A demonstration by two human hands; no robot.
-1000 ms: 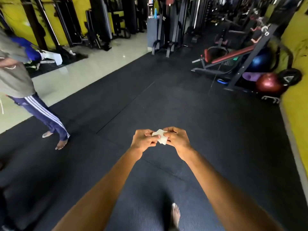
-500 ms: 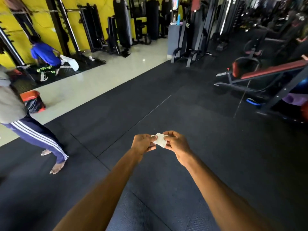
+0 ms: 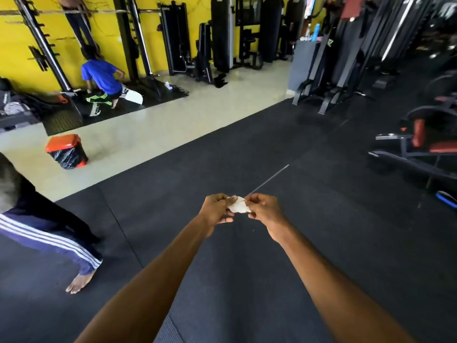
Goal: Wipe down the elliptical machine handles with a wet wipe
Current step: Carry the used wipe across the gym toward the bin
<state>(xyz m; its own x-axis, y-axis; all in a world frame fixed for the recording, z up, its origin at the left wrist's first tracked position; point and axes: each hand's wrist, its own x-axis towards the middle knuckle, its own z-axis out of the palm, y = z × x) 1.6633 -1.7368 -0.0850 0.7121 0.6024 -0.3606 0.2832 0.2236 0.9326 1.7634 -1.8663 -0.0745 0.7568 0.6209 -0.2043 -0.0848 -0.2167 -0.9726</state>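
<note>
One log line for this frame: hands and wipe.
left hand: pinches wipe | right hand: pinches wipe | wiping: not started

Head-worn, facing forward-down; left hand (image 3: pixel 216 210), right hand (image 3: pixel 265 211) near; edges maybe warped.

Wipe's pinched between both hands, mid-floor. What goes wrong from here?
1. The wet wipe is small, bunched and pinched only between the left hand and right hand. Pulling it open could tear it or drop it onto the floor mat.
2. A person in striped trousers stands barefoot close on the left. Walking with eyes on the wipe risks a bump.
</note>
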